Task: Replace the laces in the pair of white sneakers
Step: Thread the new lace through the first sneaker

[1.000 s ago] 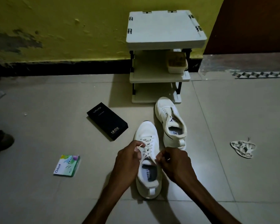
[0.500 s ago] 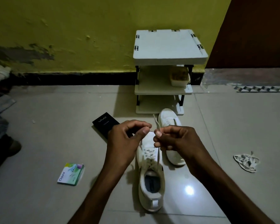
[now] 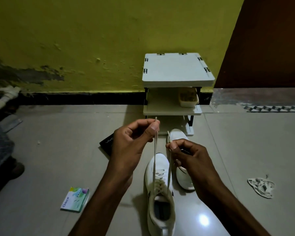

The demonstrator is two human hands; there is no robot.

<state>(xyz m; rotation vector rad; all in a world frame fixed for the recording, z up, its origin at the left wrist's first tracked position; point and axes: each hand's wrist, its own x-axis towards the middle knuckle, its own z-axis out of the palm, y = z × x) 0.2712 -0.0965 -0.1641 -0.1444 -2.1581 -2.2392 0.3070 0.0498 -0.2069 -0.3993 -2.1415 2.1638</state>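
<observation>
Drawing both ends of the lace [image 3: 154,160] up from the near sneaker [image 3: 160,184], which lies on the floor [image 3: 58,159] between the forearms, toe pointing away from the person. The left hand [image 3: 131,145] pinches one end just below its tip between thumb and forefinger, the other fingers curled. The right hand [image 3: 189,159] pinches the other end the same way, but lower. Both strands run nearly straight from the lacing near the shoe's opening.

Likely faults from here:
- **Uneven ends:** The left tip stands higher than the right, so a harder pull on that side would probably drag lace through the eyelets and leave the right end short for tying.
- **Shoe lifting:** Nothing holds the sneaker down, so a firm upward pull could lift or roll it.
- **Slipped grip:** Each hold is a narrow pinch close to the tip, and a slip would slacken that strand and loosen the crossings below.
- **Hidden twists:** The light is dim, so a twisted strand may go unnoticed.

The far sneaker [image 3: 185,180] lies just beyond, partly behind the right hand, and whether it is laced cannot be told. A tangle [image 3: 260,186] of lace lies well apart to the right. A black box [image 3: 107,145] and a packet [image 3: 75,199] lie to the left, and a rack [image 3: 177,70] stands by the wall.
</observation>
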